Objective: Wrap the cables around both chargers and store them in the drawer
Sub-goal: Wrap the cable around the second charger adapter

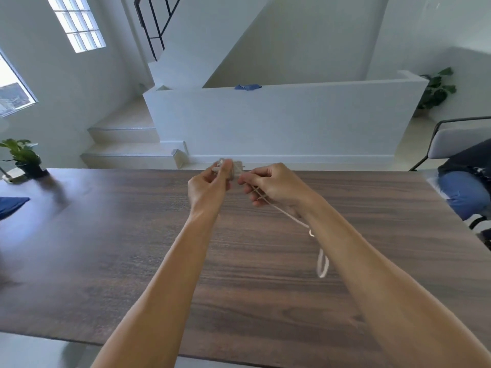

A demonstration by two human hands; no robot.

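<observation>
Nearest us, the table's [106, 261] front edge runs across the bottom of the view, and our two forearms reach out over its dark wood top. A broad stretch of bare wood lies on each side of the arms, out to the table's left and right edges. One white cable [289, 215] trails from above the table's middle toward the far edge, passing under our right wrist; its loose end hangs in a small loop just beside the right forearm. Above the table's far edge our right hand [268, 185] has its fingers curled around the cable. Just beside it, our left hand [210, 181] grips one white charger [233, 168], blurred, with turns of cable around it. We see only this one charger. At the table's far left corner stands one potted plant [24, 158], and a blue cloth [10, 205] lies at the left edge. Off the table's right edge sits a person [462, 187] on one chair [446, 139]. Beyond the table's far edge stands a low white wall [265, 120], with steps to its left.
</observation>
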